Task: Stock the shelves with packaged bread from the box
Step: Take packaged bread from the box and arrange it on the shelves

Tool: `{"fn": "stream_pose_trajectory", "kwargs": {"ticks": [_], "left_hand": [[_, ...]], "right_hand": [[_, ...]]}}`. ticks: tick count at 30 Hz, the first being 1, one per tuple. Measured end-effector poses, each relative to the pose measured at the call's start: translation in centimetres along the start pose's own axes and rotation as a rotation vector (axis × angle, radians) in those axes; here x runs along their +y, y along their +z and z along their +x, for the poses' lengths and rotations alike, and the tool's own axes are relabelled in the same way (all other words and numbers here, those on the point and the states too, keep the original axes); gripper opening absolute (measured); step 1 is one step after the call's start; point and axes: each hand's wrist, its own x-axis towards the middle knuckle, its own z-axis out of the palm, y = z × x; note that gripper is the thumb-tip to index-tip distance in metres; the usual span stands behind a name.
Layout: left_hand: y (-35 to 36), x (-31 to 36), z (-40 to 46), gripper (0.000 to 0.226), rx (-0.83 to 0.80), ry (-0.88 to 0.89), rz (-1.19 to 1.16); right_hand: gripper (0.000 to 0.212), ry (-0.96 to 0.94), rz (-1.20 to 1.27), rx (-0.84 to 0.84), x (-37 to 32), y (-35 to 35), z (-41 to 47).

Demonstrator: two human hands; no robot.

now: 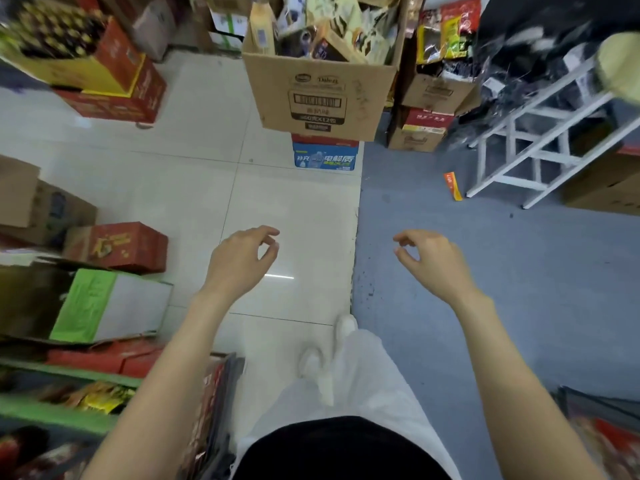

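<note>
While both arms reach forward over the floor, my left hand (242, 259) and right hand (431, 259) hang palm-down, fingers loosely curled, holding nothing. Open cardboard box (322, 95) of packaged bread (341, 26) sits ahead, well apart.

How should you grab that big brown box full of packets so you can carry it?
Probably use both hands, one on each side wall of the box, just below the open top. It is wide, its top is open and heaped with packets, and both the left hand and right hand are empty.
</note>
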Motion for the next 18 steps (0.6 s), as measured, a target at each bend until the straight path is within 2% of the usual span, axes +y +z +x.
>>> {"fn": "stream_pose_trajectory", "kwargs": {"ticks": [6, 13, 18], "left_hand": [[-0.5, 0.6, 10.4, 0.025, -0.040, 0.004, -0.045], [-1.9, 0.6, 20.8, 0.025, -0.001, -0.143, -0.172], [-4.4, 0.2, 28.5, 0.026, 0.015, -0.226, -0.222]], "right_hand": [[0.024, -0.034, -0.020, -0.036, 2.8, -2.7, 12.0], [0.029, -0.179, -0.132, -0.033, 3.3, -6.7, 25.5], [0.029, -0.218, -0.159, -0.100, 2.4, -8.7, 34.5]]}}
